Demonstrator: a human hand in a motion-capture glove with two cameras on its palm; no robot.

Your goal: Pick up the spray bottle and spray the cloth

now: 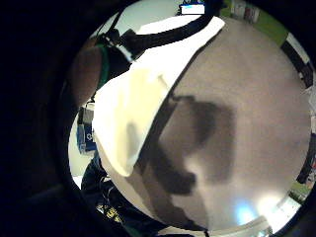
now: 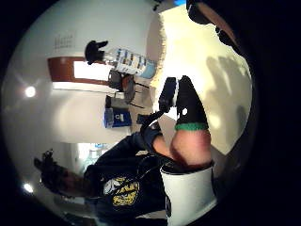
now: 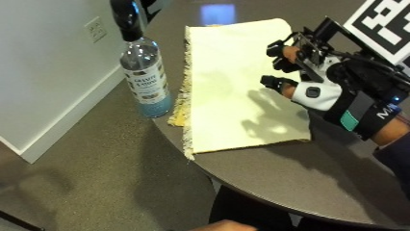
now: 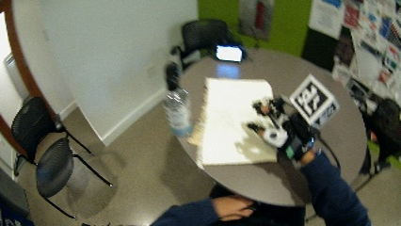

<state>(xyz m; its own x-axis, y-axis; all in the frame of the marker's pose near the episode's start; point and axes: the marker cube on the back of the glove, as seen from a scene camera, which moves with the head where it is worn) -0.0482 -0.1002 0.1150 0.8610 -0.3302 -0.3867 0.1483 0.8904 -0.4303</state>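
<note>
A clear spray bottle [image 3: 146, 77] with a black spray head and a little blue liquid stands upright at the left rim of the round grey table [image 3: 307, 178]. Beside it lies a pale yellow cloth [image 3: 230, 82], spread flat, its fringed edge close to the bottle. My gloved right hand [image 3: 306, 77] hovers over the cloth's right edge, a cloth's width from the bottle, fingers relaxed and holding nothing. The thumb side palm view shows the bottle [image 2: 127, 61] beyond the cloth [image 2: 197, 52]. The little finger side palm view shows the cloth [image 1: 133, 113] and bare table [image 1: 247, 98] under the hand's shadow.
The bottle stands at the table's rim, with the floor and a white wall [image 3: 44, 62] just past it. A lit screen [image 4: 228, 52] sits at the table's far end. The bare left hand [image 4: 232, 207] rests at the near rim. Black chairs [image 4: 44, 150] stand by the wall.
</note>
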